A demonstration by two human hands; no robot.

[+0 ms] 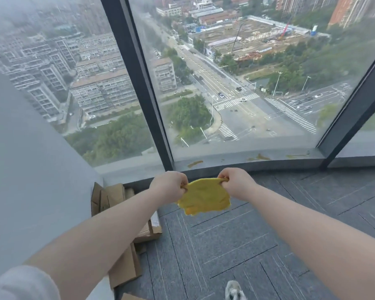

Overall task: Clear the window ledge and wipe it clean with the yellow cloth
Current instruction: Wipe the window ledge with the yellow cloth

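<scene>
A yellow cloth (204,197) hangs in the air, stretched between my two hands, just in front of the window ledge (236,162). My left hand (168,186) pinches its upper left corner and my right hand (236,182) pinches its upper right corner. The grey ledge runs along the foot of the glass and carries several yellowish-brown smears (195,163), with more (259,157) toward the right. No loose objects show on the visible ledge.
Flattened cardboard boxes (121,213) lean against the white wall at the left, on grey carpet tiles (236,245). Dark window mullions (143,83) rise from the ledge. A shoe (234,291) shows at the bottom edge.
</scene>
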